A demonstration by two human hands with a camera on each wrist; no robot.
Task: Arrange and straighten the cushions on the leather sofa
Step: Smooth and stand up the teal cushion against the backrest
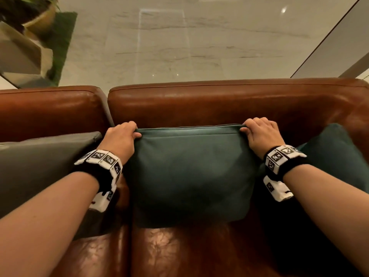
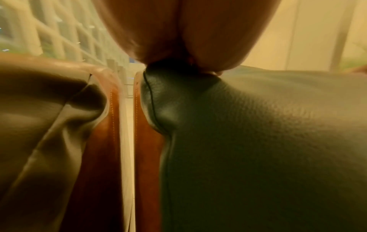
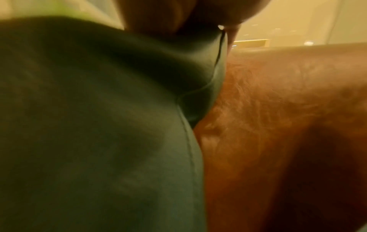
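Hands on the middle green cushion point(image 1: 189, 174), one at each top corner. Left hand point(image 1: 120, 141) pinches the top-left corner, thumb on the front face, fingers curled over the top edge. Right hand point(image 1: 262, 134) does the same at the top-right corner. Top seam runs taut and roughly level between them.

Cushion stands upright on the brown leather sofa point(image 1: 199, 100), back against the backrest, bottom edge on the seat. All positions below are relative to this cushion.

- Left of it: grey cushion point(image 1: 40, 166), leaning on the adjacent backrest section, partly under the left forearm. Its near top corner sits just beside the left hand.
- Right of it: second green cushion point(image 1: 337, 154), tilted, in the sofa's corner behind the right wrist. Whether the two touch is hidden by the wrist.
- Behind and above it: marble floor point(image 1: 179, 47) past the sofa back. Potted plant point(image 1: 30, 11) at far upper left.
- Both wrists carry black bands with white marker tags point(image 1: 105, 158).

Left wrist view: fingers point(image 2: 158, 31) clamp the dark green corner point(image 2: 178, 87); gap between the two backrest sections just left of it, grey cushion point(image 2: 39, 109) beyond. Right wrist view is blurred: fingers point(image 3: 155, 17) on the green corner point(image 3: 198, 55), brown leather point(image 3: 278, 109) to the right.
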